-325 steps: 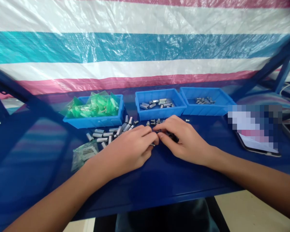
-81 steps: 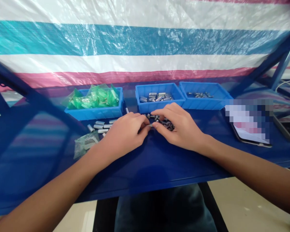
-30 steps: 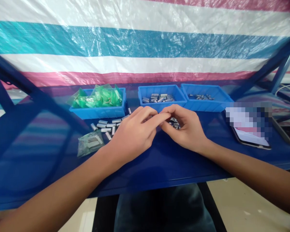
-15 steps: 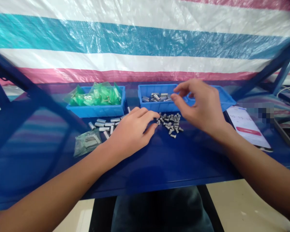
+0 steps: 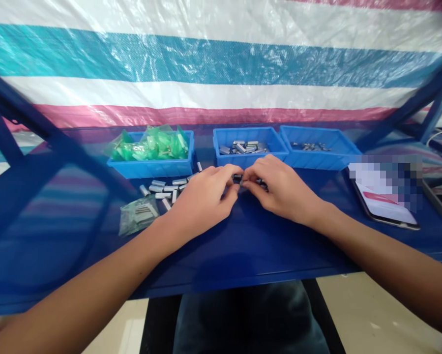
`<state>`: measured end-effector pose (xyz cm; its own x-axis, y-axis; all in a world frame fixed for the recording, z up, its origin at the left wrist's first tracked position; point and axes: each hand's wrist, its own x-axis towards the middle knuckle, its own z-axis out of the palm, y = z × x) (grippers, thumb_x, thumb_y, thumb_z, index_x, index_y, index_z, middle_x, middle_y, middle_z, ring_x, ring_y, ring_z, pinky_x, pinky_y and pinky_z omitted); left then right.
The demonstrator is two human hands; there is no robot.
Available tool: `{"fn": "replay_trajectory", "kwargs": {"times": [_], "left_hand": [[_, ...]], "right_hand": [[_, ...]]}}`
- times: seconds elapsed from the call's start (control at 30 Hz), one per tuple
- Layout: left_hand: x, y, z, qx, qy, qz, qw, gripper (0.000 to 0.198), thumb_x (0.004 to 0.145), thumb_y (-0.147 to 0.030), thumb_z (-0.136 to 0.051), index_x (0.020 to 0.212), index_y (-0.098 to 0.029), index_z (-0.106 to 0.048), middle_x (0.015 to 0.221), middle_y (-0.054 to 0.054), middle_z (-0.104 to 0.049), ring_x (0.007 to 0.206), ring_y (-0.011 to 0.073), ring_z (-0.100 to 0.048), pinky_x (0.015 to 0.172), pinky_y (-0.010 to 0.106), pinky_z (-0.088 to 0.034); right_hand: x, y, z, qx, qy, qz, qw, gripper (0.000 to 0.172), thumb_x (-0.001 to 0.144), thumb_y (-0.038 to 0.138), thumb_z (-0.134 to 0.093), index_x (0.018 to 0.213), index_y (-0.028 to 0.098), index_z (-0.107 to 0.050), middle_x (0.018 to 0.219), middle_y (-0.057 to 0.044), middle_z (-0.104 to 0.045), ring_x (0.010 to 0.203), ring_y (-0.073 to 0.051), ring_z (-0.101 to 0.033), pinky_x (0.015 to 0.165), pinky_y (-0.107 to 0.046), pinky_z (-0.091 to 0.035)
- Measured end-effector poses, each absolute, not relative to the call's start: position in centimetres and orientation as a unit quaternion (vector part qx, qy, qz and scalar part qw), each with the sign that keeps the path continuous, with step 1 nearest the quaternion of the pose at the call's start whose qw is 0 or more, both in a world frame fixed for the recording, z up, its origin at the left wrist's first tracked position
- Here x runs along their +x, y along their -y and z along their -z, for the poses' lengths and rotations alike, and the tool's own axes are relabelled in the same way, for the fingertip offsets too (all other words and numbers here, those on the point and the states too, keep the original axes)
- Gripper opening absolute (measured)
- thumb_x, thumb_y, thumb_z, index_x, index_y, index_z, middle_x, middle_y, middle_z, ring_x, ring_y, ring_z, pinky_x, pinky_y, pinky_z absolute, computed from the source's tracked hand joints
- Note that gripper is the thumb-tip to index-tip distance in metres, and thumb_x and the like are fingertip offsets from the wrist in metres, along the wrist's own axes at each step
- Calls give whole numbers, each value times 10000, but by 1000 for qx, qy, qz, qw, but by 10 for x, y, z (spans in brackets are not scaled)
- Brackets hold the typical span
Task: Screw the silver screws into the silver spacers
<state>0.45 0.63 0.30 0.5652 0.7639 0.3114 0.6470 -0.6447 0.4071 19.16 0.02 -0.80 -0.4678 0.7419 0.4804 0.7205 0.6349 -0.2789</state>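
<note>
My left hand (image 5: 208, 197) and my right hand (image 5: 281, 189) meet fingertip to fingertip above the blue table. Both are closed in a pinch, and a bit of grey metal shows between the fingers, too small to make out. Behind and under my right fingers lie small metal screws (image 5: 262, 184), mostly hidden by the hand. Left of my left hand, several silver metal cylinders (image 5: 163, 195) are scattered on the table, some partly covered by the hand. A clear plastic bag (image 5: 135, 216) with metal pieces inside rests in front of them.
A blue bin (image 5: 150, 170) with green bags stands back left. Behind my hands, another blue bin (image 5: 252, 158) holds silver cylinders, and the blue bin (image 5: 324, 161) beside it holds small metal parts. A phone (image 5: 388, 204) lies at right. A striped sheet (image 5: 221, 59) hangs behind.
My right hand has come down and left from above the bins to my left fingertips, and its fingers have closed. It now covers most of the screws. My left hand stays nearly in place.
</note>
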Motion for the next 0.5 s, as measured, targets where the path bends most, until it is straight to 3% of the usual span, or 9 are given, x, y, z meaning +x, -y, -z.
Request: {"fn": "replay_trajectory", "kwargs": {"times": [0.1,0.23,0.5], "left_hand": [[5,-6,-5,862,-405,-249,172,272,873,-313,-501,1093,-178,-588,828,12,-691,823,172,-637,732,291,-466],[4,-5,-6,852,-399,-304,151,220,845,-307,-557,1021,-183,-601,794,-1,-678,786,149,-631,741,274,-470],[6,-3,-7,839,-389,-365,111,145,890,-241,-501,927,-177,-625,803,2,-695,787,129,-639,766,246,-483]], "right_hand": [[186,2,3,-464,787,-160,374,98,843,220,-561,763,169,-584,682,-8,-591,625,-131,-499,573,-272,-384],[180,4,-1,-481,710,-300,418,256,864,365,-551,712,159,-566,605,25,-526,517,-81,-414,475,-235,-314],[174,9,1,-477,694,-339,420,334,905,379,-484,660,159,-540,575,34,-493,514,-70,-423,495,-222,-338]]}}
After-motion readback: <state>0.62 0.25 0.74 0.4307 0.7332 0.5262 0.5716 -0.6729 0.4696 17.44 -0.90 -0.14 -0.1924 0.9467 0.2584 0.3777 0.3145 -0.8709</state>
